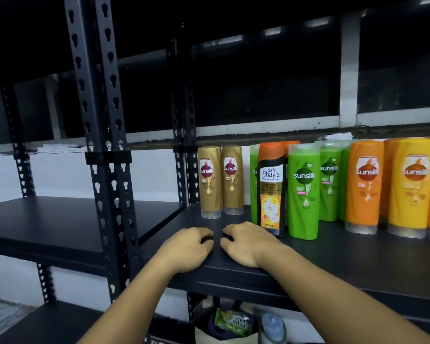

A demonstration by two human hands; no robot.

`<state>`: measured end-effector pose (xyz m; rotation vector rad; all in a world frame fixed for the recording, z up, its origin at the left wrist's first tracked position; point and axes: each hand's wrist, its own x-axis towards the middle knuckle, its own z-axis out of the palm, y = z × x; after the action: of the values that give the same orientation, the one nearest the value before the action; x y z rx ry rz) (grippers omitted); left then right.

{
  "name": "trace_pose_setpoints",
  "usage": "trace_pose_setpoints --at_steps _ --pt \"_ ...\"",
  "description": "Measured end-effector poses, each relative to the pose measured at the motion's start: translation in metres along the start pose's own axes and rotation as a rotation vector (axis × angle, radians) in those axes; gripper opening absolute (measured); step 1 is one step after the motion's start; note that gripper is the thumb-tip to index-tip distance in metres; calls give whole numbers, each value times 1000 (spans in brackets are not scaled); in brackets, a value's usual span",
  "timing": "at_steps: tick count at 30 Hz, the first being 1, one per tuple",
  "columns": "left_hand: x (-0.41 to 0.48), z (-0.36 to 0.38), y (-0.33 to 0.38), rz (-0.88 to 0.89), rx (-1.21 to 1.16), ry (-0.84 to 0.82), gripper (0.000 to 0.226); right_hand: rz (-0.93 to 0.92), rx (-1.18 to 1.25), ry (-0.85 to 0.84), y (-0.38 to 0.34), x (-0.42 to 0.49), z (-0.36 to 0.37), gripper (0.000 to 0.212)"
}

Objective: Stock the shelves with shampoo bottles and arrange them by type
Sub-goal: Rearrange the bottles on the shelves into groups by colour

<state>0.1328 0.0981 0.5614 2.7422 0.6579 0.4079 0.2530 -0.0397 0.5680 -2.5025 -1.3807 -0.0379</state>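
Observation:
Shampoo bottles stand in a row on the black shelf (333, 259). Two gold Sunsilk bottles (220, 181) are at the left. A black-and-orange Safi Shayla bottle (271, 189) stands in front of green Sunsilk bottles (304, 192). Orange Sunsilk bottles (365, 187) and a yellow Sunsilk bottle (412, 189) follow to the right. My left hand (186, 249) and my right hand (246, 242) rest side by side on the shelf's front, just before the gold bottles. Their fingers are loosely curled and hold nothing.
A perforated black upright post (102, 145) divides this shelf from a bare black shelf (60, 224) on the left. Below the shelf sits a bag (224, 326) with a green packet and a pale blue bottle (272, 326). Upper shelves are dark.

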Motion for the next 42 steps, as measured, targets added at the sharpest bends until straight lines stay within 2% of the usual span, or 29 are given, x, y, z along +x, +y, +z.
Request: trace_pose_setpoints --at_steps 6,9,14,20,28,42 --pt "-8 -3 6 -32 42 38 47 -105 -148 52 -3 -15 -4 50" --pt "-11 -4 8 -53 35 57 48 -188 -196 14 5 -36 -8 46" --pt "-17 -5 17 38 53 10 45 -224 -143 -60 49 -97 -21 56" --pt "-27 18 86 318 60 -156 51 -38 -112 -100 102 -152 -43 60" --pt "-32 67 213 607 42 -280 55 206 -120 -29 178 -218 -62 60" --pt "5 111 329 693 160 -462 65 500 -128 -32 268 -280 -97 57"
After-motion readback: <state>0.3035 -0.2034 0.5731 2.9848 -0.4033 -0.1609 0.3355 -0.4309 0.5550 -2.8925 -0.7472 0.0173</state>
